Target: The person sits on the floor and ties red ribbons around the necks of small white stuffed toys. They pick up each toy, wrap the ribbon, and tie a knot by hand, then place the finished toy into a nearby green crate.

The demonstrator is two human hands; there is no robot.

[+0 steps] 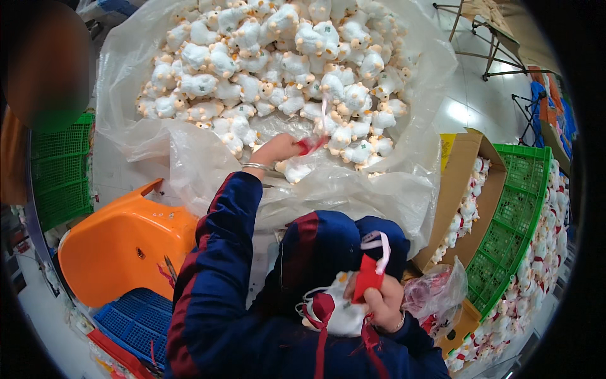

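My left hand, with a bangle at the wrist, reaches over the near edge of a large clear plastic bag. Its fingers are closed on a small red piece with a pale ribbon, blurred by motion. Many small white plush toys with peach-coloured parts fill the bag. Above my lap, my right hand grips a red tag with a pale ribbon loop. Against that hand lies a white plush toy with a dark red ribbon bow and white cord; what holds it is partly hidden.
An orange plastic chair and blue basket stand at left. To the right are a cardboard box of toys, a green crate, a small clear bag with red pieces, and piled toys with red ribbons.
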